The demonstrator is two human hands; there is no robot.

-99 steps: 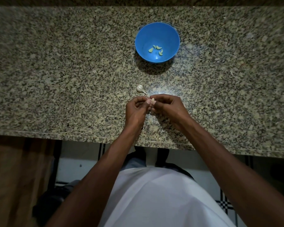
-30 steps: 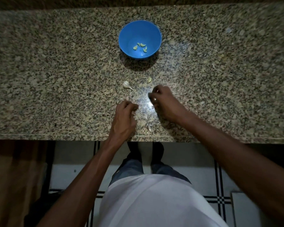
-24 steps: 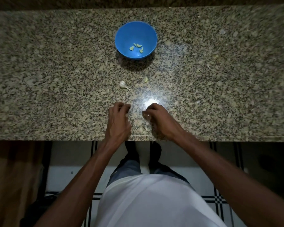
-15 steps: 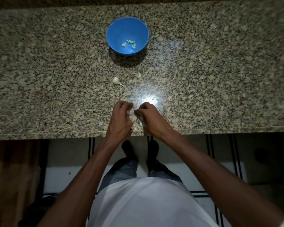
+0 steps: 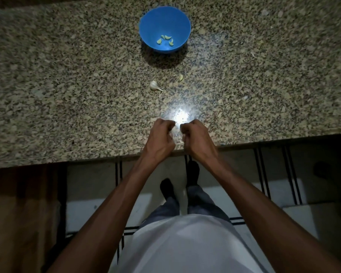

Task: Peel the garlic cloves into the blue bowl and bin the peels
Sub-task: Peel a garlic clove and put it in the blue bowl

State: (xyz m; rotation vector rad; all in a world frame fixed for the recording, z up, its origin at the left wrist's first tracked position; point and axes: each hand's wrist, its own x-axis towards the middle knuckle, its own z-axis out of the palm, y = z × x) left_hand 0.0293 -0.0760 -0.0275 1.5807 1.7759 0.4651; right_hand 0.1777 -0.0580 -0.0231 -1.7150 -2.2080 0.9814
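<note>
A person is standing at a granite tabletop (image 5: 67, 95), holding both hands over its near edge. The left hand (image 5: 160, 137) and right hand (image 5: 195, 137) are curling their fingers inward, side by side; whether they are pinching anything cannot be told. A loose garlic clove (image 5: 181, 77) is lying farther in, between the hands and the blue bowl (image 5: 164, 29), slightly nearer the right hand, beside a garlic bulb remnant (image 5: 155, 86). Four peeled cloves (image 5: 165, 40) are sitting in the bowl.

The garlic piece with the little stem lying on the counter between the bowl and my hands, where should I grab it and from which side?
Pinch the garlic piece by its rounded bulb end, coming straight down from above. It lies flat on the granite counter with its thin stem pointing right, too slim for a firm hold.
</note>
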